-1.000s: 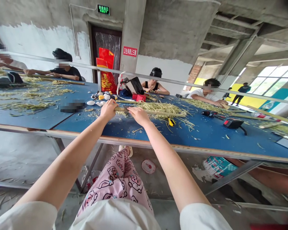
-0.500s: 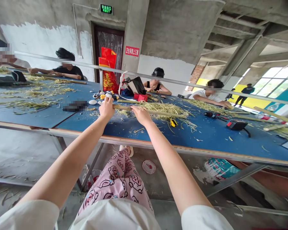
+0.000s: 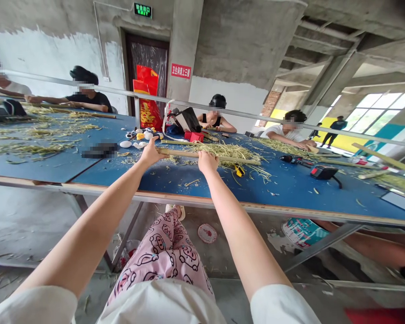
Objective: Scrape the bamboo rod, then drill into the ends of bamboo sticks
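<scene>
My left hand (image 3: 150,152) is closed around the left end of a long bamboo stalk (image 3: 209,156) held level over a blue work table (image 3: 273,193). My right hand (image 3: 208,162) grips the same stalk farther along. Beyond the stalk lies a heap of pale straw-like shavings (image 3: 226,151), and its far end reaches over them. A small yellow-and-black tool (image 3: 239,170) sits at the heap's near edge, close to my right hand but not touching it.
Several co-workers (image 3: 286,132) sit along the far side of the table among straw and stalks. A cordless drill (image 3: 295,159), a black-and-red power tool (image 3: 324,172), a red box (image 3: 193,136) and a black bag (image 3: 188,119) stand on the table. A metal rail crosses behind.
My right hand has slid rightward along the stalk, widening the gap between my hands. My left hand stays at the stalk's left end. The view has shifted slightly.
</scene>
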`<state>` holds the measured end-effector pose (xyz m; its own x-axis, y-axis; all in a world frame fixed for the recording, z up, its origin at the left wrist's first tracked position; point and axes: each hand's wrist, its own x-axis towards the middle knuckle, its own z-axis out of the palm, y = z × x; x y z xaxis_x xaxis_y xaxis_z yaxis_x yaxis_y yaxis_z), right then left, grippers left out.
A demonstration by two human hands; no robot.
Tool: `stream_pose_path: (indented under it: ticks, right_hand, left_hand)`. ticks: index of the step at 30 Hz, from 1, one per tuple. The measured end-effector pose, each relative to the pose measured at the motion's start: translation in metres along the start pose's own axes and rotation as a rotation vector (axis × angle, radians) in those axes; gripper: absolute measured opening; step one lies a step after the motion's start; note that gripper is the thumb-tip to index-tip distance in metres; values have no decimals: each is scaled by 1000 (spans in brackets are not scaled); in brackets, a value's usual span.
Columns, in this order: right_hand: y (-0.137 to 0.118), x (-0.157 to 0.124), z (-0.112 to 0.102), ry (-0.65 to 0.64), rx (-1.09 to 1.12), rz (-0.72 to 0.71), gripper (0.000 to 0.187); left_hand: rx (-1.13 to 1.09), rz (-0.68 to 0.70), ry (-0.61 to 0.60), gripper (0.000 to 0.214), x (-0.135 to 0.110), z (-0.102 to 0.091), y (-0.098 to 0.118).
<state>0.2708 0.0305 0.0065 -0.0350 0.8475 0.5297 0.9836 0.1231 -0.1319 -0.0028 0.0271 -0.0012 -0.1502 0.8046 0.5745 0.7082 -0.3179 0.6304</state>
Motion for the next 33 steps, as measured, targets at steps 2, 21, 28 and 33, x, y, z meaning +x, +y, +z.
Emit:
stream_pose_path:
  ticks: [2, 21, 28, 33]
  right_hand:
    - [2, -1, -1, 0, 0, 27, 37]
    - [-6, -8, -11, -21, 95, -191, 35]
    - [-22, -8, -7, -26, 150, -359, 39]
    - [12, -1, -6, 11, 81, -93, 35]
  left_hand:
    - [-92, -27, -39, 92, -2, 3, 2]
    - [-119, -139, 7, 52, 1, 4, -2]
    - [-94, -100, 72, 33, 0, 0, 1]
    - [-98, -104, 61, 24, 1, 0, 3]
